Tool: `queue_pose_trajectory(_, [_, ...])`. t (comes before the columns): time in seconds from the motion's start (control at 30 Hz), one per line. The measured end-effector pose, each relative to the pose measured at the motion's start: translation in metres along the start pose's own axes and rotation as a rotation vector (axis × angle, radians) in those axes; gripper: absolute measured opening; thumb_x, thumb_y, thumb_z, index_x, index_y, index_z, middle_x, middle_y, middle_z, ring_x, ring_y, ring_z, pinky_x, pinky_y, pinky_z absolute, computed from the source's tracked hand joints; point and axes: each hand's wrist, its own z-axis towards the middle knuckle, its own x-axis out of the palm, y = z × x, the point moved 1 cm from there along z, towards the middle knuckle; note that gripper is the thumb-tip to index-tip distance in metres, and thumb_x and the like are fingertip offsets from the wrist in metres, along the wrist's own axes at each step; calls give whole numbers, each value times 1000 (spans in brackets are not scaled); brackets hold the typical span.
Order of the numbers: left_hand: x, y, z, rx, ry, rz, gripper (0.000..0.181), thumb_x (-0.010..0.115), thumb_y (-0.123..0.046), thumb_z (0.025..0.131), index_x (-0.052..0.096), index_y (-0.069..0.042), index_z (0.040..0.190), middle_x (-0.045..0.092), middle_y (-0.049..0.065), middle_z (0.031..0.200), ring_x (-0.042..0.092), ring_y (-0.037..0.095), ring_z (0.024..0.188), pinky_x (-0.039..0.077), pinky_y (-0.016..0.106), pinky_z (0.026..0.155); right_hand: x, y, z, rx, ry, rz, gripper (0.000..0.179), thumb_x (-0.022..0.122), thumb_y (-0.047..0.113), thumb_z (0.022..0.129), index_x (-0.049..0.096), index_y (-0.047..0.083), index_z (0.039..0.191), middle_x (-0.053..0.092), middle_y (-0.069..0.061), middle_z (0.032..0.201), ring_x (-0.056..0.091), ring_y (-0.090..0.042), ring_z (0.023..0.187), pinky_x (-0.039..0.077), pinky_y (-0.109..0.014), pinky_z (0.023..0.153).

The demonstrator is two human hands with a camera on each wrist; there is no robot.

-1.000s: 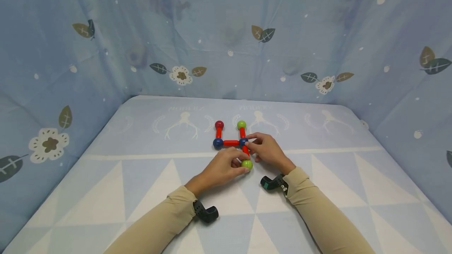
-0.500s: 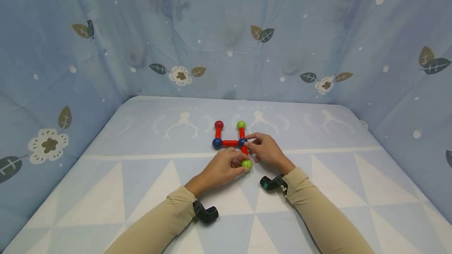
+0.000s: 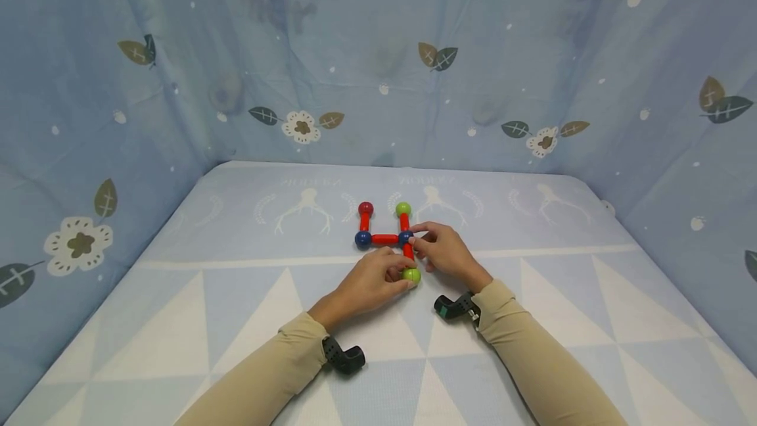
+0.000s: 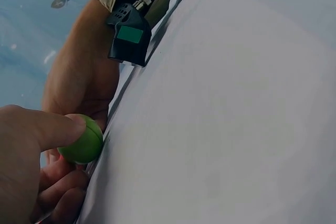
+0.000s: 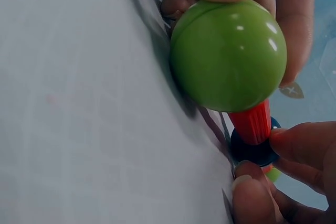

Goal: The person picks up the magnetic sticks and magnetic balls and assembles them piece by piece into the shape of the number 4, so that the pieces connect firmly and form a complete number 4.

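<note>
On the table lies a joined ball-and-rod building toy. My left hand (image 3: 372, 281) pinches its near green ball (image 3: 412, 277), thumb on the close side and fingers beyond. A ribbed red rod (image 5: 253, 124) runs from that ball to a blue ball (image 3: 405, 238), which my right hand (image 3: 446, 254) grips between thumb and fingertips. Another red rod (image 3: 405, 222) leads from there to a far green ball (image 3: 403, 209). Leftward, a red rod (image 3: 385, 239) joins a second blue ball (image 3: 363, 239), from which a red rod (image 3: 364, 223) reaches a dark red ball (image 3: 365, 208).
A pale patterned cloth covers the table (image 3: 236, 334). Blue curtain (image 3: 378, 84) with leaves and flowers hangs behind and along both sides. Black wrist cameras (image 3: 344, 356) are strapped by the beige sleeves (image 3: 260, 373).
</note>
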Motion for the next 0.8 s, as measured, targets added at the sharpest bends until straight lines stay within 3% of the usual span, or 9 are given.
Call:
queue_pose_trajectory(0.57, [-4,4,0,43,11,-15,31,75,-19,91,71,-17,122,61,-4,96,58,6,81,50,25,73,-1,2,-2,-1,-28,-6,33,62,24,101,63,14,133,67,-9,83,59,-21,51,51,-32,52])
queue_pose_trajectory(0.8, [-17,13,-4,24,-14,-33,26,74,-16,92,73,-11,118,68,-2,101,64,6,83,53,25,75,-5,-2,-1,7,16,102,34,61,20,101,61,8,133,67,-12,90,66,-21,74,56,-35,57])
